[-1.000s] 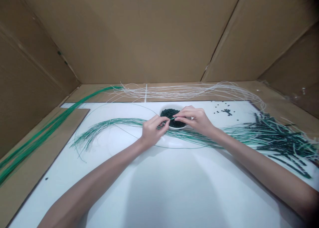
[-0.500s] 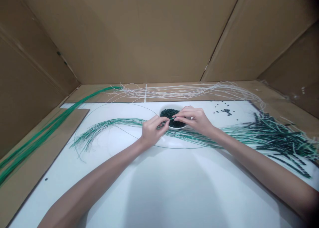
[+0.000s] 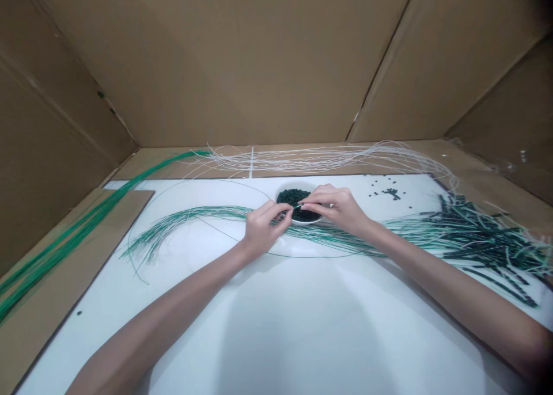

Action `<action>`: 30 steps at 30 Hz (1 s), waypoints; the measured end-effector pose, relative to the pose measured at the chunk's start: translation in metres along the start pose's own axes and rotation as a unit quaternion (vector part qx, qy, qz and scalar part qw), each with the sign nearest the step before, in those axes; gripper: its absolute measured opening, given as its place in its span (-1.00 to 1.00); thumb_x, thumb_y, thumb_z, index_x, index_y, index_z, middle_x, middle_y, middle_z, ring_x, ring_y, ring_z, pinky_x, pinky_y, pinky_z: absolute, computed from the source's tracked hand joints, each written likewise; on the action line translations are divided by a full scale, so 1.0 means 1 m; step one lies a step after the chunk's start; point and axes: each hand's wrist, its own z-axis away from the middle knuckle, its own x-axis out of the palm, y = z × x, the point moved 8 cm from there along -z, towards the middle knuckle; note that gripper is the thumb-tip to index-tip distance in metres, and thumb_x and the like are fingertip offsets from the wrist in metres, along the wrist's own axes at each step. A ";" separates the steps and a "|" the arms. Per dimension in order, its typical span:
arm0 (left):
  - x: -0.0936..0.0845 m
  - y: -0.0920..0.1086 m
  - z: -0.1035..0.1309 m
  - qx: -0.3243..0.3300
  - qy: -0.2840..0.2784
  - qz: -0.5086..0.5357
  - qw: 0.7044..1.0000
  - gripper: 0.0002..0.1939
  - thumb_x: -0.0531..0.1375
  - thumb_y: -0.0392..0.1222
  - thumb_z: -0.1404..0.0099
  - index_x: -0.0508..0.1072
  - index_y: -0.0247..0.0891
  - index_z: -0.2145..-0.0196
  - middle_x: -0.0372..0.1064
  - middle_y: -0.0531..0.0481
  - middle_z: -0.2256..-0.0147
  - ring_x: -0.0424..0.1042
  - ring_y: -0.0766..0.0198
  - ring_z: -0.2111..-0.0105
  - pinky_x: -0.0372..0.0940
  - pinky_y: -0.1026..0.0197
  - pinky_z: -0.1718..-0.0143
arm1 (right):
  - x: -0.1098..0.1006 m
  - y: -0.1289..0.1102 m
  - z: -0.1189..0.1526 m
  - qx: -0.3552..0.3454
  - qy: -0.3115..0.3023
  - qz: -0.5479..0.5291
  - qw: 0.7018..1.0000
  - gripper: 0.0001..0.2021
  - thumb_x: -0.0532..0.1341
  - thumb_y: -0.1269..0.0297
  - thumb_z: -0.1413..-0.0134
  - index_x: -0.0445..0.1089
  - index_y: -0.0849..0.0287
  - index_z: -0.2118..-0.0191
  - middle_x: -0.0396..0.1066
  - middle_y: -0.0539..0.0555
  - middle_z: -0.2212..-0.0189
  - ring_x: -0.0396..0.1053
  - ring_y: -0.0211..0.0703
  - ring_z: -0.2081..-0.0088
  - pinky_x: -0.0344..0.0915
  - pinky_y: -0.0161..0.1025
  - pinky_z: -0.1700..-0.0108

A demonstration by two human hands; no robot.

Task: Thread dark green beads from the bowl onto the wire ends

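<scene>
Over a white bowl (image 3: 308, 223) full of dark green beads (image 3: 292, 197), my two hands meet almost fingertip to fingertip. My left hand (image 3: 264, 227) is closed in a pinch on a thin green strand (image 3: 296, 207), whose tip points right. Thumb and forefinger of my right hand (image 3: 339, 209) are pinched on a small dark bead (image 3: 302, 205) at that tip; whether the strand passes through it I cannot tell. Below both hands, a bundle of green strands (image 3: 207, 212) runs across the white board, its right end thick with dark beaded lengths (image 3: 479, 234).
Loose beads (image 3: 392, 194) lie right of the bowl, and a single bead (image 3: 79, 312) lies far left. White strands (image 3: 311, 159) stretch along the back, and a thick green bundle (image 3: 99, 211) drapes down the left. Cardboard walls (image 3: 242, 61) stand around the white board (image 3: 302, 326).
Both hands keep almost the same pinch above the bowl. The view has shifted very slightly; nothing else has visibly moved.
</scene>
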 end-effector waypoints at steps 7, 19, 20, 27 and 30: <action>0.000 0.000 -0.001 -0.005 -0.003 0.003 1.000 -0.94 0.14 -0.30 -0.16 0.42 -0.29 0.39 0.30 0.08 0.56 0.25 0.49 0.57 0.15 0.43 0.50 | 0.000 0.000 0.001 -0.011 0.006 0.008 1.000 -0.82 0.16 0.21 -0.03 0.49 0.13 0.39 0.50 0.05 0.44 0.39 -0.20 0.40 0.23 -0.22 0.26; 0.007 -0.004 0.000 -0.038 -0.054 0.027 0.997 -0.89 0.11 -0.26 -0.19 0.43 -0.29 0.38 0.28 0.06 0.55 0.25 0.45 0.55 0.16 0.40 0.48 | 0.008 -0.009 -0.001 -0.039 -0.042 0.018 0.998 -0.84 0.18 0.22 0.00 0.46 0.16 0.42 0.47 0.04 0.46 0.38 -0.23 0.40 0.22 -0.24 0.24; 0.008 -0.004 0.000 -0.042 -0.060 0.030 0.997 -0.89 0.10 -0.25 -0.20 0.43 -0.29 0.38 0.28 0.05 0.54 0.25 0.44 0.55 0.16 0.39 0.48 | 0.010 -0.009 -0.001 -0.037 -0.049 0.014 0.998 -0.83 0.18 0.21 0.00 0.46 0.16 0.42 0.47 0.04 0.46 0.38 -0.24 0.41 0.23 -0.25 0.24; 0.003 -0.015 0.000 -0.104 -0.028 0.031 0.994 -0.87 0.10 -0.23 -0.20 0.42 -0.29 0.40 0.28 0.05 0.53 0.23 0.44 0.55 0.15 0.38 0.50 | 0.015 0.011 -0.004 0.057 -0.135 0.050 0.988 -0.70 0.24 0.20 0.10 0.43 0.14 0.18 0.48 0.06 0.37 0.39 -0.19 0.38 0.28 -0.29 0.31; 0.003 -0.021 0.001 -0.131 -0.025 0.034 0.991 -0.87 0.10 -0.22 -0.20 0.42 -0.29 0.41 0.29 0.04 0.51 0.22 0.44 0.55 0.13 0.38 0.51 | 0.024 0.018 -0.009 0.072 -0.200 0.098 0.972 -0.85 0.25 0.31 0.14 0.49 0.11 0.34 0.49 0.02 0.44 0.38 -0.21 0.45 0.24 -0.33 0.40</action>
